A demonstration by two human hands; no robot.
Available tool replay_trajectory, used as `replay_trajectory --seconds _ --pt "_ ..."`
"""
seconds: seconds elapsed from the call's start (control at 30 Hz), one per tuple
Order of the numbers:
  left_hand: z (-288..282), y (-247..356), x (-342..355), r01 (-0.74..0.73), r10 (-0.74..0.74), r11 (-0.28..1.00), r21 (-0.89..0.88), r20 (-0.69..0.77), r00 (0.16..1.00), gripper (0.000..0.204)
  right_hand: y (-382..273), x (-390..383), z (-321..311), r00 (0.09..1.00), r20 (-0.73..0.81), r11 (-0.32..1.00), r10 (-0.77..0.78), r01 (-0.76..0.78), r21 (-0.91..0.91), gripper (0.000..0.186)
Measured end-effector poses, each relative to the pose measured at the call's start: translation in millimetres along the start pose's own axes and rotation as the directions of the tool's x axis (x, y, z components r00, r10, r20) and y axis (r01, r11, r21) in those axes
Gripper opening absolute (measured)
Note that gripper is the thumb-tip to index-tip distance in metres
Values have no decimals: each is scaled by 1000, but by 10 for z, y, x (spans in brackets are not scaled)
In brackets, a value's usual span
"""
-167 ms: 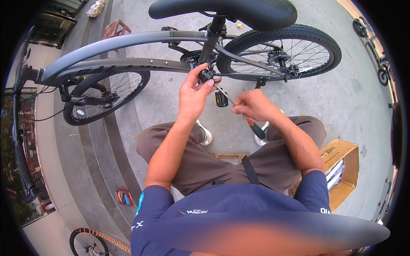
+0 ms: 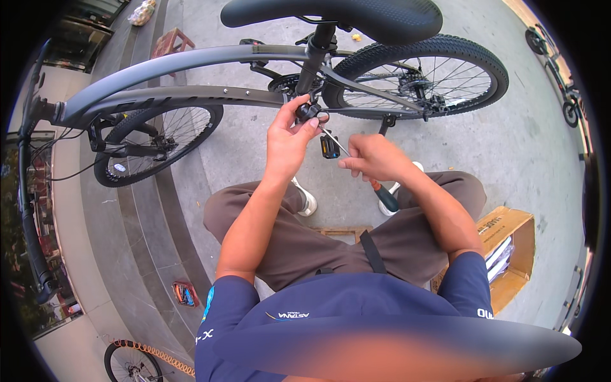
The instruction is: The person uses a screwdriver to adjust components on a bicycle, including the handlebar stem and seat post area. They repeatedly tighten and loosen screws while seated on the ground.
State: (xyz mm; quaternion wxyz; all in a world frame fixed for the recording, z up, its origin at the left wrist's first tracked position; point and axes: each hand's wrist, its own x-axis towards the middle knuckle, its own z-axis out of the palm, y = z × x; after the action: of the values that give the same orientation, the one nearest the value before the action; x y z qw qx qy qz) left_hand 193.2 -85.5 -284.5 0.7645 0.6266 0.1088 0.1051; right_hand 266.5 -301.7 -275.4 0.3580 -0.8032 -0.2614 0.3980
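A grey bicycle (image 2: 184, 99) stands before me, its black saddle (image 2: 337, 19) at the top of the view. My left hand (image 2: 287, 143) is closed on a small black ring-shaped clamp (image 2: 308, 112), pinched between thumb and fingers beside the seat tube. In my right hand (image 2: 380, 158), the fingers are closed around a screwdriver (image 2: 386, 197) with a dark green and orange handle. Its metal shaft slants up to the left, the tip at the clamp; exactly how it meets the clamp is too small to tell. Just beyond the shaft is a black pedal (image 2: 330, 146).
An open cardboard box (image 2: 509, 254) holding wrapped items stands at my right. On the left steps lies a small red tray of tools (image 2: 185, 294). A coiled orange hose (image 2: 153, 350) runs near another bicycle wheel (image 2: 132, 363). A red stool (image 2: 172, 43) stands beyond the frame.
My right hand has shifted slightly left, and the screwdriver's handle has swung a little to the right. My left hand and the clamp stay in place.
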Motion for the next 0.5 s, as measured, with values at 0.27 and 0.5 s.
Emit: replay_trajectory --seconds 0.27,0.5 --pt "3 10 -17 25 -25 1000 -17 -5 1000 50 85 61 -7 992 80 995 -96 94 25 19" --pt "-8 29 -24 41 -41 999 8 -11 999 50 73 72 33 986 79 946 -146 116 303 22"
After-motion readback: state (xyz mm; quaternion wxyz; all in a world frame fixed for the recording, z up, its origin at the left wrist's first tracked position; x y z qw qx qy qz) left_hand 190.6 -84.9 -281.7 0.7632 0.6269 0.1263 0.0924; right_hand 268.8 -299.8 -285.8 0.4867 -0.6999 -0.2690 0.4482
